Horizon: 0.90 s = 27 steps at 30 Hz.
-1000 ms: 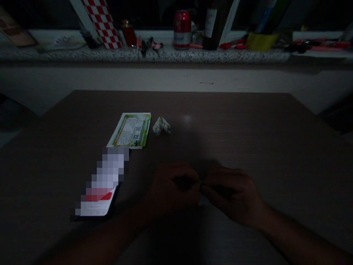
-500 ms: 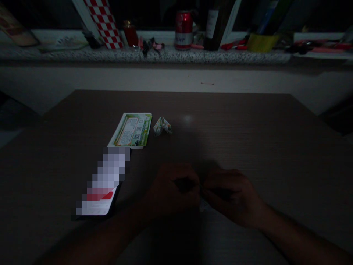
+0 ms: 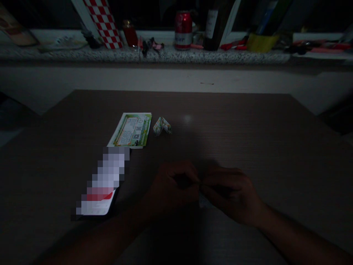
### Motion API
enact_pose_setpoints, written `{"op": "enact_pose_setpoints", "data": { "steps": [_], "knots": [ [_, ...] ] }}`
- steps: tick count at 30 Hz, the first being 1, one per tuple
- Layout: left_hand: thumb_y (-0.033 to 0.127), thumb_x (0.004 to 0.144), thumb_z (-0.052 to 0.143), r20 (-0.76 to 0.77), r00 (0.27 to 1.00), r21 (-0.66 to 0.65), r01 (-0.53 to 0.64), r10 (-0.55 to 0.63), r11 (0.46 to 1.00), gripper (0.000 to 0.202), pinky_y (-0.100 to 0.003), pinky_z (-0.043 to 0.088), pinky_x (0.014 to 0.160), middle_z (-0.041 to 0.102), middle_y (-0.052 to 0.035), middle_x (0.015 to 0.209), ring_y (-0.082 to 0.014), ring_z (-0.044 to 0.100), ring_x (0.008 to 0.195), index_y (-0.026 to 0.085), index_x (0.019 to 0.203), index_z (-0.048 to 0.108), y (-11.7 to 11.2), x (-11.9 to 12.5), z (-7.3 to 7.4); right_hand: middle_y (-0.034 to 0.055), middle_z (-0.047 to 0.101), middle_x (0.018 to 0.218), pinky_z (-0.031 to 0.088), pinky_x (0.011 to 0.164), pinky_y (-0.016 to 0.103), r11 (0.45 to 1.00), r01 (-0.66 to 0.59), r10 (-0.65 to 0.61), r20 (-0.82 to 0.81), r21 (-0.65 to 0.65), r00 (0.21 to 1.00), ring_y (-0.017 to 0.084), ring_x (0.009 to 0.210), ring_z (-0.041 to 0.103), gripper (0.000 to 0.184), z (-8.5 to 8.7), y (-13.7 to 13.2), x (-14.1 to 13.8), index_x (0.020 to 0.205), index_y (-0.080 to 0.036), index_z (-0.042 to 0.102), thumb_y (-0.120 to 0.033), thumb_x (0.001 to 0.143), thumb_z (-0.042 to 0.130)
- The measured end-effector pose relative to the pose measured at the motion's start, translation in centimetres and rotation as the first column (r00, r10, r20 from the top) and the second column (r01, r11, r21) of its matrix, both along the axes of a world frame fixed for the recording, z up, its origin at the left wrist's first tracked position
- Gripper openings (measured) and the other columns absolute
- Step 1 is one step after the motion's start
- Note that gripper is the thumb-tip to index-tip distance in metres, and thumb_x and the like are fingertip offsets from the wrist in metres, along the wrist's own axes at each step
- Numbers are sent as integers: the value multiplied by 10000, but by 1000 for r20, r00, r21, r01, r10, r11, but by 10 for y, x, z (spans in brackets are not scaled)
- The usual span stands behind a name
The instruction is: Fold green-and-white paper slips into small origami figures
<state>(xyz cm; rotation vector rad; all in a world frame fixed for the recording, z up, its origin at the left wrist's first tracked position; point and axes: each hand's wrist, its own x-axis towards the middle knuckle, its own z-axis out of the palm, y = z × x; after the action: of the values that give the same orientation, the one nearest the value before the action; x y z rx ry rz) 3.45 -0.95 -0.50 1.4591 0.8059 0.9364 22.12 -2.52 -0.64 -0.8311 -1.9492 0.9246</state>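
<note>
Low in the middle of the head view, my left hand (image 3: 176, 184) and my right hand (image 3: 234, 195) meet fingertip to fingertip. Both are closed in a pinch. Between them a pale piece of paper (image 3: 203, 201) shows just below the fingertips; most of it is covered by my fingers and lost in shadow. Beyond my left hand stands a small folded paper shape (image 3: 162, 126) with two peaks and a coloured print. Beside it lies a stack of green and white printed sheets (image 3: 129, 130).
A lit phone (image 3: 100, 206), its screen partly blurred out, lies on the dark wooden table (image 3: 248, 121) left of my hands. Along the stone windowsill (image 3: 165, 55) stand a red can (image 3: 183, 31), a dark bottle (image 3: 211, 27), a checkered box (image 3: 106, 25) and a yellow item (image 3: 261, 43).
Both hands have shifted very slightly upward in the view, still pinched together. The pale piece below the fingertips has changed its angle a little. The things on the table stay put.
</note>
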Motion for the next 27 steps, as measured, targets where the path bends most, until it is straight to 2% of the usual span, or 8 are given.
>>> {"op": "enact_pose_setpoints", "data": {
  "steps": [7, 12, 15, 20, 27],
  "knots": [
    [-9, 642, 675, 94, 994, -96, 63, -54, 993, 174, -172, 408, 594, 589, 27, 742, -79, 550, 668, 147, 657, 598, 1, 0, -3, -5, 534, 629, 368, 503, 215, 999, -19, 19, -6, -49, 1000, 85, 561, 490, 118, -2, 0, 2, 734, -136, 628, -75, 830, 595],
    [85, 686, 659, -65, 996, -138, 50, -59, 989, 80, -199, 406, 569, 592, 14, 698, -102, 539, 637, 148, 707, 613, 1, -2, -1, 2, 554, 622, 381, 503, 218, 998, -7, 7, -10, -58, 1000, 88, 557, 507, 135, 0, 1, 2, 730, -135, 636, -102, 851, 589],
    [134, 712, 648, -128, 991, -74, 24, -33, 997, 18, -214, 415, 580, 617, -2, 702, -116, 557, 647, 143, 707, 635, 1, -2, 3, 1, 560, 615, 385, 502, 223, 999, -5, 5, -8, -50, 1000, 89, 549, 513, 129, 1, 2, 2, 734, -137, 641, -110, 851, 594],
    [80, 674, 607, -231, 972, 119, -16, 44, 993, 82, -205, 393, 563, 612, 13, 638, -97, 538, 590, 144, 670, 658, 0, 0, 9, -1, 555, 623, 380, 497, 231, 1000, -7, 7, 5, -26, 1000, 96, 555, 507, 136, 0, 1, 3, 724, -155, 630, -103, 843, 589],
    [41, 667, 653, -136, 990, 116, -14, 29, 993, 116, -215, 421, 610, 630, 6, 706, -112, 576, 655, 151, 704, 658, -1, 0, 4, 3, 558, 634, 387, 509, 238, 1000, 10, -10, 9, 18, 1000, 104, 570, 517, 130, 1, 1, 3, 744, -156, 630, -79, 837, 582]
  ]
}}
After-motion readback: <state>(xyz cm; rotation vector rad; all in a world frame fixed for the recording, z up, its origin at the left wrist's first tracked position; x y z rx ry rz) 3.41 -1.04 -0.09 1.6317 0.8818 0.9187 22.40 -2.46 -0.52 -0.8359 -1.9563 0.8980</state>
